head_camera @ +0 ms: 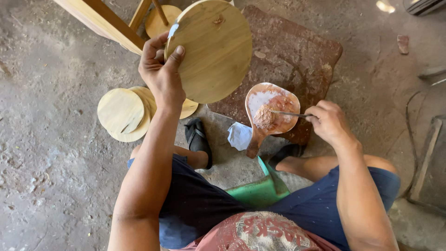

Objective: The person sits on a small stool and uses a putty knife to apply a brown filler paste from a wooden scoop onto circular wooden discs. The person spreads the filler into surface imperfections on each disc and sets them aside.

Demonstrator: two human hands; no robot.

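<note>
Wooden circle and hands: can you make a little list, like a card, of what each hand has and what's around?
Left hand: grips round wooden disc by its edge, raised
Right hand: holds thin metal blade, tip in brown paste
Paste holder: paddle-shaped board on a stained slab
Nearby: stacked wooden discs, white scrap, green stool
Ground: concrete floor

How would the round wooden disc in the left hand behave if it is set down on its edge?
The round wooden disc looks stiff and flat, so it would likely roll or tip over. The left hand grips it alone by the rim, suggesting it is fairly light.
</note>
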